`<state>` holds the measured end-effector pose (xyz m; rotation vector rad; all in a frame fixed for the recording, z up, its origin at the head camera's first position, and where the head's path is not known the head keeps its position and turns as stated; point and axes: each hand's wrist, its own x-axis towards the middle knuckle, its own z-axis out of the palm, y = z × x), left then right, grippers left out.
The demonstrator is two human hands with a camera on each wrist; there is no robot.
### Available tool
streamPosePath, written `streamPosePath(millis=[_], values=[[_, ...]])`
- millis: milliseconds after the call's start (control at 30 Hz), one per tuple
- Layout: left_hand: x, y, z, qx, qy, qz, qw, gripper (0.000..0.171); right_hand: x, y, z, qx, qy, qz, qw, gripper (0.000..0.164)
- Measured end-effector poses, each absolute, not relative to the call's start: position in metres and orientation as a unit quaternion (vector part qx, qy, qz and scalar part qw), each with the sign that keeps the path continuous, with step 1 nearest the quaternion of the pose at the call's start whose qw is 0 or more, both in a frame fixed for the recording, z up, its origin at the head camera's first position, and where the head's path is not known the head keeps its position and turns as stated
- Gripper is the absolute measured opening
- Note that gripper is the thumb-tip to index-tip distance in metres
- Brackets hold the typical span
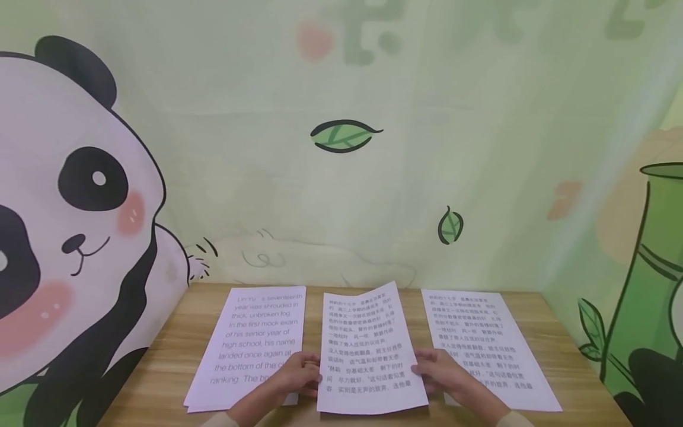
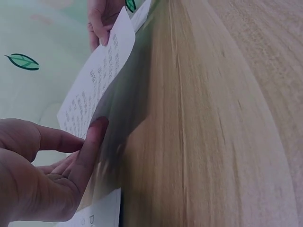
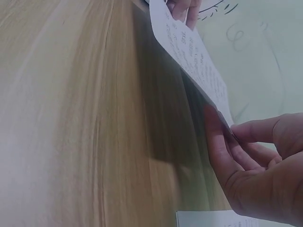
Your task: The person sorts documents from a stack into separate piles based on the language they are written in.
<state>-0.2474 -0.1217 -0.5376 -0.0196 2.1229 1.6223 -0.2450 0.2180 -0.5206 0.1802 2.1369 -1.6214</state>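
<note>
Between my two hands is a printed sheet of paper [image 1: 365, 356] covered in Chinese text, raised off the table and slightly bowed. My left hand [image 1: 299, 375] pinches its left edge, thumb on the printed face and fingers behind, as the left wrist view shows at the sheet [image 2: 102, 71]. On the opposite edge my right hand [image 1: 440, 370] pinches the same way; in the right wrist view its fingers [image 3: 220, 146] lie under the sheet [image 3: 189, 56]. The sheet's shadow falls on the wood below.
A stack of English-printed sheets [image 1: 245, 344] lies on the left of the wooden table [image 1: 149, 379], partly behind my left hand. To the right are Chinese-printed sheets [image 1: 491, 344], partly covered by my right hand. A panda-and-bamboo backdrop [image 1: 341, 196] stands behind the table.
</note>
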Motion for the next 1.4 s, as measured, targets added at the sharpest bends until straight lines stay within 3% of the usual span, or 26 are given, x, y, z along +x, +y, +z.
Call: streamPosePath(millis=[200,500,1400], values=[[-0.245,-0.114,-0.535,0.005,0.765,0.607,0.216,0.051,-0.243,0.228,-0.521,0.056,0.777,-0.589,0.213,0.061],[-0.243,-0.096,-0.533,0.032,0.746,0.641,0.179,0.046,-0.246,0.241,-0.515,0.119,0.790,-0.574,0.180,0.059],[-0.244,0.001,-0.547,0.071,0.704,0.686,0.170,0.037,-0.230,0.333,-0.525,0.175,0.769,-0.596,0.148,0.065]])
